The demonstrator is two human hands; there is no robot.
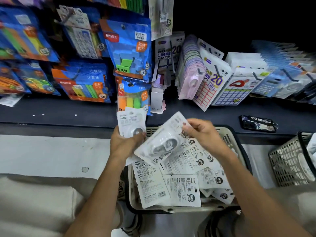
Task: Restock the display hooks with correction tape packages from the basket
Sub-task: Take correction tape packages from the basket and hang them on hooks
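Shop aisle, dark shelf w/ stationery packs hung on display hooks (218,69). Left hand (125,144) grips one correction tape package (130,124) upright; right hand (203,134) pinches a second package (164,139) by its top, tilted, above the basket (229,135) full of more. Risk, prob: slick cards slipping from the pinch. Packs: white card, clear blister.

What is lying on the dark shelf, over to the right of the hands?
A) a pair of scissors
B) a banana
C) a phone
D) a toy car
C: a dark phone lies flat on the shelf, to the right of the right hand and behind the basket of packages.
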